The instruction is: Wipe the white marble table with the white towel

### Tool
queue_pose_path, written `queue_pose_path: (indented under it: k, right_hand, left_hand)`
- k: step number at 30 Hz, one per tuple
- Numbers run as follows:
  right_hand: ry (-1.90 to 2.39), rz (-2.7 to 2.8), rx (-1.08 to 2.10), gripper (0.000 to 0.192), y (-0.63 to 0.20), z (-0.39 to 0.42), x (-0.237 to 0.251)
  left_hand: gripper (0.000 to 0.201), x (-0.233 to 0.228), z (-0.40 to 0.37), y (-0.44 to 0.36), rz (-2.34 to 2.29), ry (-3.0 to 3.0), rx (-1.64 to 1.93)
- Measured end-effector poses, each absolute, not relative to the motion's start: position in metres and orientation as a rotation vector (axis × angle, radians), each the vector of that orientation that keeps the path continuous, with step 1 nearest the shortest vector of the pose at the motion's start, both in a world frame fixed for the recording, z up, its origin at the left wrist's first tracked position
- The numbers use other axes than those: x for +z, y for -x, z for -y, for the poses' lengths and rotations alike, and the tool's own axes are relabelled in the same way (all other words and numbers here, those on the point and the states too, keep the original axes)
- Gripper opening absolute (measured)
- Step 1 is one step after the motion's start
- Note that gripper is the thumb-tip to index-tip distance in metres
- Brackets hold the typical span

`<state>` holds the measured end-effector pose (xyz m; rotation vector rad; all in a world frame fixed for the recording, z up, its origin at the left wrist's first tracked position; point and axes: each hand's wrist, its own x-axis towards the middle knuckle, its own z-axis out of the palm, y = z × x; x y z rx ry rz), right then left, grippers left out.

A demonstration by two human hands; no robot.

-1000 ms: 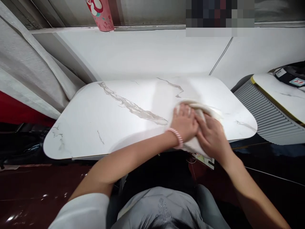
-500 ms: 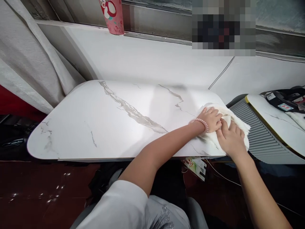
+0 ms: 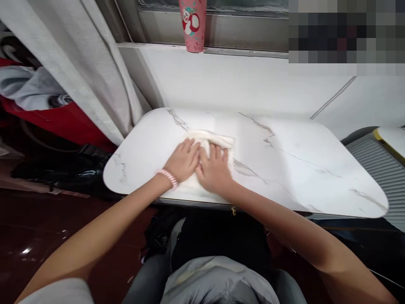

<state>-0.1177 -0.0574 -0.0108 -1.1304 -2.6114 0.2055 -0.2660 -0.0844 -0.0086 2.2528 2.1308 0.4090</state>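
Observation:
A white cloth [image 3: 218, 138] lies bunched on the white marble-patterned tabletop [image 3: 303, 169], left of its middle. My left hand [image 3: 183, 158], with a pink coiled band at the wrist, presses down on the cloth's left part and holds it. Close beside it, my right hand [image 3: 215, 169] grips the cloth's right part, with a fold showing between thumb and fingers. The two hands touch or nearly touch. Part of the cloth under the palms is hidden, and its edges are slightly blurred.
On the window ledge stands a pink patterned cup [image 3: 193, 27]. A pale curtain [image 3: 91, 63] hangs at the left, near a red container [image 3: 63, 126] with grey fabric on it. A grey ribbed cabinet [image 3: 370, 160] adjoins the table's right end.
Both hands have moved left along the tabletop with the cloth, from the right end to left of the middle. The view has turned left.

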Motion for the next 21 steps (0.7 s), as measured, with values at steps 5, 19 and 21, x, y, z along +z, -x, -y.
queue_pose_path:
  k: [5,19,21]
  right_hand:
    - [0.761,2.673,0.343,0.059,0.225,0.099,-0.004]
    - [0.879,2.565,0.227,0.044,0.241,0.032,-0.009]
    - [0.897,2.589,0.237,0.045,0.211,0.008,-0.010]
  left_hand:
    - [0.050,-0.015,0.165,0.381,-2.330,-2.089,0.575]
    - [0.053,-0.024,0.073,0.399,-2.370,-2.077,0.543]
    - [0.052,-0.023,0.047,0.363,-2.389,-2.051,0.526]
